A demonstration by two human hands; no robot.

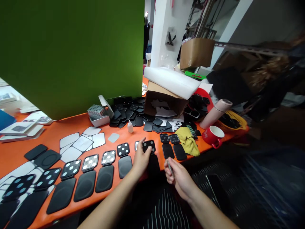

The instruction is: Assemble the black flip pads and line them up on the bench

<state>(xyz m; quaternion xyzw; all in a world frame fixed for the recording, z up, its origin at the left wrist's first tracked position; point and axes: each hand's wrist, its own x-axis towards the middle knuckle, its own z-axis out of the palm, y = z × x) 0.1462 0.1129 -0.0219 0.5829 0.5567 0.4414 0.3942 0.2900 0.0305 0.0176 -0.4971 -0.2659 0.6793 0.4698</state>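
My left hand point(141, 158) has its thumb and fingers closed on the edges of a black folding panel point(152, 143) with white dots, whose plain black lower flap point(153, 163) hangs at the table's front edge. To the right, my right hand point(179, 178) is closed around a thin grey tool point(170, 168); its exact kind does not show. Left of my left hand, more open folding panels with white dots, such as this one point(123, 149), stand in a row. Just right of the held panel lie two black ones point(167, 151) with small, faint dots.
Behind the row are a small white bottle point(130, 127), a pile of black pieces point(128, 111) and an open cardboard box point(152, 105). A yellow cloth point(188, 141), red mug point(213, 136) and pink bottle point(215, 113) stand at right. White-grey sheets point(82, 143) lie left on the orange table point(53, 133).
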